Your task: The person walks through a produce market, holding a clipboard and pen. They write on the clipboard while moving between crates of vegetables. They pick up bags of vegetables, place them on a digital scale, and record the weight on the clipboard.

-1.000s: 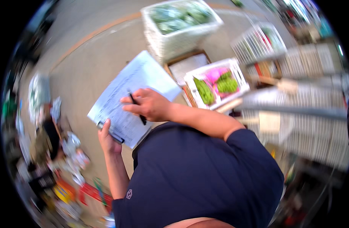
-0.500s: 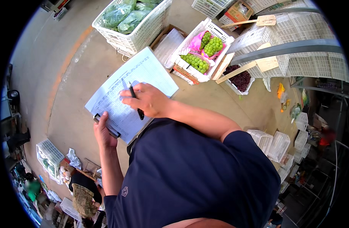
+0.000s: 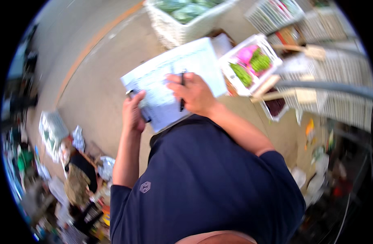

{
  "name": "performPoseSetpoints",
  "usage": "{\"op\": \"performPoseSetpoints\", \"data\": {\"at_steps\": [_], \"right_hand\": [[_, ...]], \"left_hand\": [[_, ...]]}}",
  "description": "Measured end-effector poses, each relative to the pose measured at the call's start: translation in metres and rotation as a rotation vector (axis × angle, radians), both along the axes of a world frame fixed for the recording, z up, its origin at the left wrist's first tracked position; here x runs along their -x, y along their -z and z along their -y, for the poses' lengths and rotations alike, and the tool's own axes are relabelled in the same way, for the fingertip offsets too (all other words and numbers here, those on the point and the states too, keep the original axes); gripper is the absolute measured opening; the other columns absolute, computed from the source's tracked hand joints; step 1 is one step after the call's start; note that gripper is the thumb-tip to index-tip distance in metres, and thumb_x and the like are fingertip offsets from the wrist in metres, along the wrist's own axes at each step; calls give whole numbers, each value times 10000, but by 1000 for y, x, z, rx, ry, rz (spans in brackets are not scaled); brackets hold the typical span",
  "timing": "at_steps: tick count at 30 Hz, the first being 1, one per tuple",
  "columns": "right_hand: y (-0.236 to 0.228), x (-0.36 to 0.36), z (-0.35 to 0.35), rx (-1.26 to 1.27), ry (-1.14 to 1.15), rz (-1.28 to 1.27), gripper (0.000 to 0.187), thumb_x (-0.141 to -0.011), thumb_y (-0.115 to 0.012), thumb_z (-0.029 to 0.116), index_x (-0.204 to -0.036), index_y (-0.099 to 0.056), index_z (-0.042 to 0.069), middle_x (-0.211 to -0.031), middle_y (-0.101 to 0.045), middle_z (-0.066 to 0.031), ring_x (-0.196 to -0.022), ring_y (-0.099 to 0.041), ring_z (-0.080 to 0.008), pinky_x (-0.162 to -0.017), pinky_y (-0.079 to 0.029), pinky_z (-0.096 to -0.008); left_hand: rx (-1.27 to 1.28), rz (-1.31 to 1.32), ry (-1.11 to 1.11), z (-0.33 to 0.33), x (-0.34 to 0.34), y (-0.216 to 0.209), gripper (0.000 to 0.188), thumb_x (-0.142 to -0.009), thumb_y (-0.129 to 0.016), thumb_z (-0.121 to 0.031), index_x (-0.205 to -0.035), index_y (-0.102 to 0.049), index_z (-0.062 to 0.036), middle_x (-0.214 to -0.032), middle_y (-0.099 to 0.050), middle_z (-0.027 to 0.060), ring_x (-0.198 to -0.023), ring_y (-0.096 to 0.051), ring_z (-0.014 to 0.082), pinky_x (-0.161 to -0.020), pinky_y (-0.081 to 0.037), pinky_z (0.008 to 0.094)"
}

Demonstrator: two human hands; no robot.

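A clipboard with printed sheets (image 3: 162, 75) is held tilted in front of my chest. My left hand (image 3: 133, 114) grips it by its clip end, thumb on top beside the dark metal clip (image 3: 145, 113); the fingers beneath are hidden. Over the middle of the sheet is my right hand (image 3: 194, 94), its fingers closed around a black pen (image 3: 182, 91). The pen stands across the fingers, one end pointing toward the page's far edge. Motion blur hides whether its tip touches the paper.
Ahead stands a white crate of bagged green vegetables (image 3: 176, 26). Right of the clipboard sits a white crate of green grapes (image 3: 251, 65), with a crate of dark grapes (image 3: 276, 107) behind it. White crates (image 3: 332, 73) are stacked at right. Another person (image 3: 80, 175) is at lower left.
The whole view has swung, so the clipboard, hands and crates appear farther right, and the picture is blurred. Left hand stays on the clipboard; the pen in my right hand stands more upright.
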State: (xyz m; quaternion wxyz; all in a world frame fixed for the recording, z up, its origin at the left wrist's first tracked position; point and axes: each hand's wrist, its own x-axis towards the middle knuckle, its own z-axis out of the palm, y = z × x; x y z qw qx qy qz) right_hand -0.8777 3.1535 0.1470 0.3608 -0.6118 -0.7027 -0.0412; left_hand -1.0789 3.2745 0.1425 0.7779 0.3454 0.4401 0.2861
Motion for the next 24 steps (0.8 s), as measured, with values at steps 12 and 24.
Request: {"op": "performPoseSetpoints", "data": {"at_steps": [12,24], "right_hand": [[19,1,-34,71,-191,-30,432,-752,-723,68,-1174,-649,126,-1277,-663,-31,-975,-581,-253,-850,-505,-383],[22,19,-45,101,-296,-11,460,-728,-749,63,-1173,-650,123,-1290,-659,-38,-984,-589,-258,-852,-502,-378]], "left_hand": [[145,89,-138,2,21,27,293,-908,-672,-138,-1139,-619,35,-1063,-697,114,-931,-686,207,-837,-552,361],[152,91,-225,12,46,30,296,-911,-669,-151,-1141,-622,30,-1076,-699,128,-940,-689,208,-851,-555,359]]}}
